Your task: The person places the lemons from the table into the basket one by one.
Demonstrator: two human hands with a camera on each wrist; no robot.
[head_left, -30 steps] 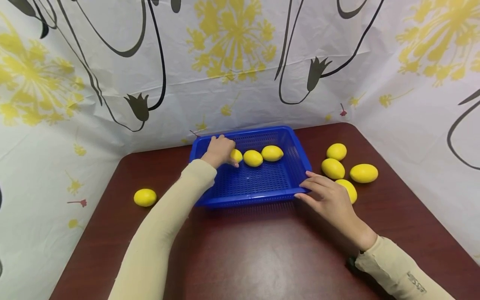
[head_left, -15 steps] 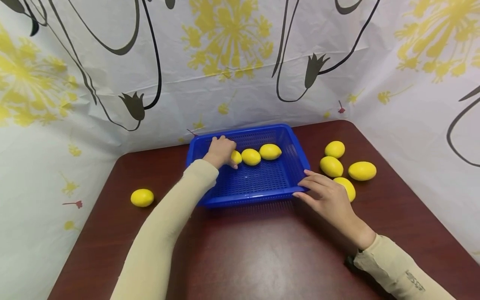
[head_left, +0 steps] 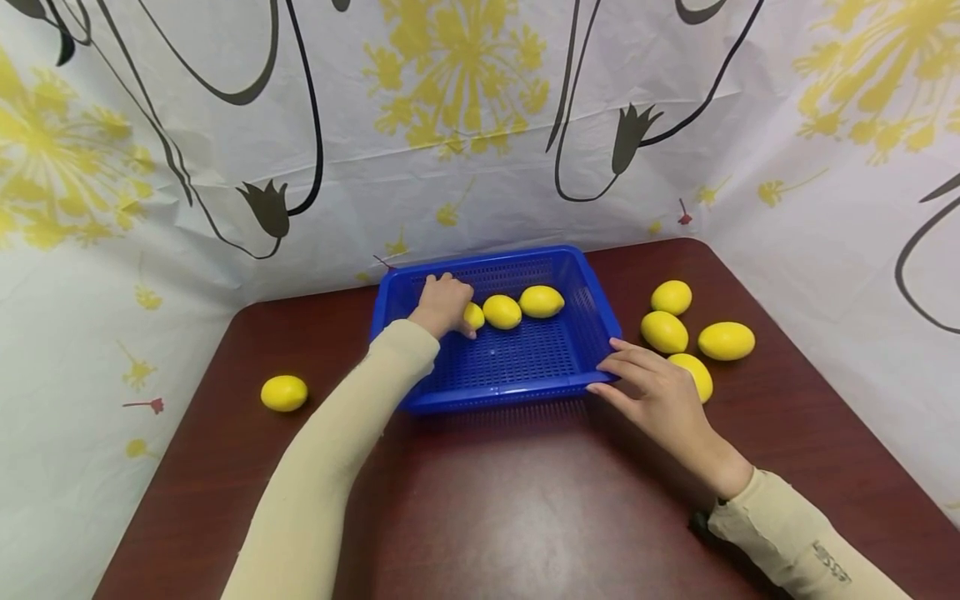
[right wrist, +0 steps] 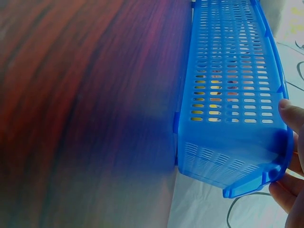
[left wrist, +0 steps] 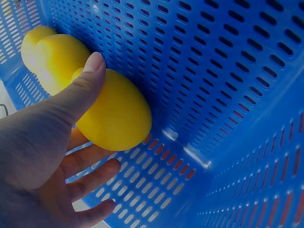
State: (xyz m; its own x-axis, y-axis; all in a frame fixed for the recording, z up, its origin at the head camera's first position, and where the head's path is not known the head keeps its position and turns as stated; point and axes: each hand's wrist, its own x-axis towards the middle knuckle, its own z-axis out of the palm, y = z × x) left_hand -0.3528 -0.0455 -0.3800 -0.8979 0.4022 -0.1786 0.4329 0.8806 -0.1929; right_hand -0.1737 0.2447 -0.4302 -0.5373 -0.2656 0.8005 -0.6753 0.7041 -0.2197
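A blue perforated plastic basket (head_left: 495, 394) sits toward the back of the table. My left hand (head_left: 442, 305) reaches inside it and holds a yellow lemon (left wrist: 116, 114), with the thumb across the top and fingers on the other side. Only part of that lemon shows past the hand in the head view. Two more lemons lie in a row to its right, a middle lemon (head_left: 502, 312) and a right-hand lemon (head_left: 542, 302). My right hand (head_left: 660, 393) grips the basket's front right corner, thumb on the outer wall and fingers at the rim.
Several lemons lie right of the basket, among them a far lemon (head_left: 671, 297) and an outer lemon (head_left: 726, 341). A single lemon (head_left: 284, 393) lies to the left. Patterned white cloth (head_left: 345, 217) hangs behind and beside the dark red-brown table (head_left: 510, 508).
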